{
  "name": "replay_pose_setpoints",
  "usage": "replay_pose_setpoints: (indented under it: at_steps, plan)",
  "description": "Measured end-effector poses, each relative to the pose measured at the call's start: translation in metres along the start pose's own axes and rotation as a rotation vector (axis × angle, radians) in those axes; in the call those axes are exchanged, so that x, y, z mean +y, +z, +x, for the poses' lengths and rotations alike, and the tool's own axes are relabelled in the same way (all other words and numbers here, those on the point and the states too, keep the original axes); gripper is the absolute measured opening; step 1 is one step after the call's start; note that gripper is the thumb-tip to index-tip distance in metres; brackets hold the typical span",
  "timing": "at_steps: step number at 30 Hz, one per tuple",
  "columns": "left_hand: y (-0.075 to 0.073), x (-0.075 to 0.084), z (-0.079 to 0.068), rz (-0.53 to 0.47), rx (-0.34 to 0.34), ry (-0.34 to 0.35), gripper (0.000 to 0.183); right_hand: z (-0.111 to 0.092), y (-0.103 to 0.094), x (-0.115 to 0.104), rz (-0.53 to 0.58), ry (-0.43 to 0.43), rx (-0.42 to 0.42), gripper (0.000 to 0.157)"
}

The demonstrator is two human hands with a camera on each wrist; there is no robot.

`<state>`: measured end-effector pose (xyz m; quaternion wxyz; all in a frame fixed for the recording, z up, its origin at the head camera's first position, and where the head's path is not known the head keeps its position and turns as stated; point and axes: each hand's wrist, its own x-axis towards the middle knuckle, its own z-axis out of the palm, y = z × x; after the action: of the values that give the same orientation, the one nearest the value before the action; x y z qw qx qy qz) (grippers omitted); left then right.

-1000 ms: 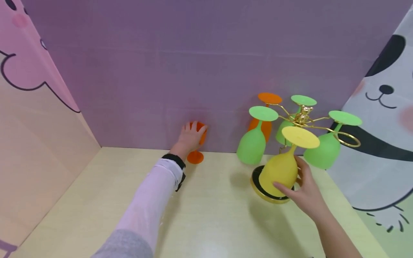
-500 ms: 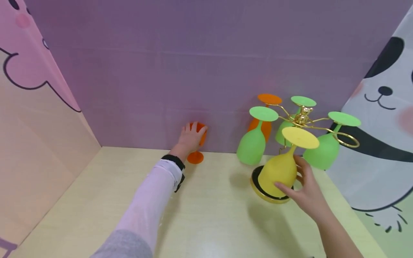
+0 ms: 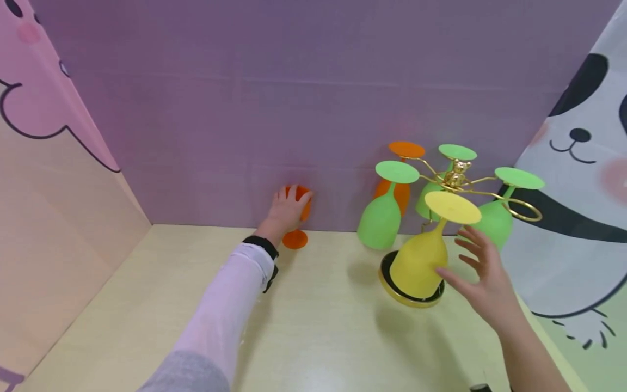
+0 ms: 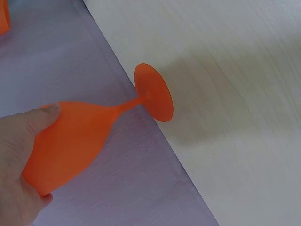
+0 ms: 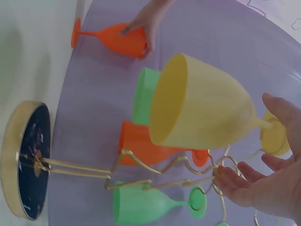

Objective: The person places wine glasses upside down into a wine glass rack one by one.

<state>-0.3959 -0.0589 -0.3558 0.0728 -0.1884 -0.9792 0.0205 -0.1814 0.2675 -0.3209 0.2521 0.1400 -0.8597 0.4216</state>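
Observation:
My left hand (image 3: pixel 285 212) grips the bowl of an orange goblet (image 4: pixel 75 141), which stands upright on its foot by the purple back wall. In the left wrist view the thumb lies along the bowl. A yellow goblet (image 3: pixel 421 261) hangs upside down by its foot from a gold rack (image 3: pixel 455 182). Beside it my right hand (image 3: pixel 490 283) has its fingers spread, apart from the yellow bowl in the right wrist view (image 5: pixel 263 183). Also hanging upside down on the rack are green goblets (image 3: pixel 379 223) and another orange goblet (image 3: pixel 406 149).
The rack has a round black base (image 3: pixel 387 267) with a gold rim and a small gold bear on top. One ring (image 3: pixel 529 212) on its right holds no goblet. A panda-print panel (image 3: pixel 578 218) borders the table (image 3: pixel 323 326) on the right.
The fingers of my right hand have come off the yellow goblet, and the hand has moved right. The goblet stays hanging on the rack. My left hand keeps its hold.

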Motion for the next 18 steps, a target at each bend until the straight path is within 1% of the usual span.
replay_pose_setpoints:
  at_steps: [6, 11, 12, 14, 16, 18]
  plan:
    - [0.0, 0.0, 0.0, -0.011, -0.008, 0.001, 0.068, 0.002, -0.016, -0.004, 0.022, -0.016, 0.053, 0.088]
    - [0.002, 0.0, 0.002, 0.005, -0.021, -0.004, 0.069, 0.003, -0.031, -0.009, -0.016, 0.007, 0.101, 0.08]
    - [0.002, 0.0, 0.002, 0.006, -0.025, -0.005, 0.069, 0.003, -0.034, -0.01, -0.001, 0.003, 0.109, 0.078]
    - [0.002, -0.001, 0.002, 0.007, -0.026, -0.007, 0.069, 0.004, -0.04, -0.013, 0.027, -0.014, 0.124, 0.073]
    - [0.002, -0.001, 0.002, 0.006, -0.025, -0.005, 0.069, 0.007, -0.046, -0.017, 0.082, -0.053, 0.142, 0.068]
    - [0.002, -0.001, 0.003, 0.003, -0.02, -0.003, 0.069, 0.01, -0.052, -0.021, 0.082, -0.093, 0.16, 0.065]
